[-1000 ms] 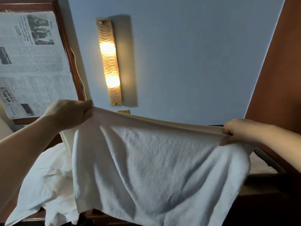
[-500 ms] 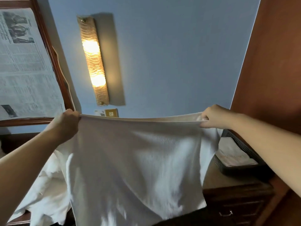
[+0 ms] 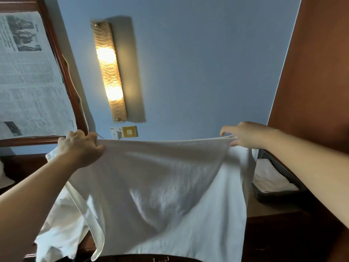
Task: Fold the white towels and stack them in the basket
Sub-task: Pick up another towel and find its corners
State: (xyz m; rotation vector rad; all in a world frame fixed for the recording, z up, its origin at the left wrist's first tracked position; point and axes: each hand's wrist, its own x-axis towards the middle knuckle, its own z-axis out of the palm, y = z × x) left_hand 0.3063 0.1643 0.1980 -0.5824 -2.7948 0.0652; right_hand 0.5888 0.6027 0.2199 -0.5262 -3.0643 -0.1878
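Two hands, one white towel [image 3: 166, 195], stretched wide by its top edge, hanging down in front of the dark wooden dresser [image 3: 279, 233]. More loose white cloth [image 3: 60, 224] heaped at the dresser's left edge. At its right edge, dark basket [image 3: 283, 169] with a folded towel [image 3: 272, 178] inside. Left hand [image 3: 81, 146] fisted on the top-left corner; right hand [image 3: 247, 135] pinching the top-right corner, other fingers loose.
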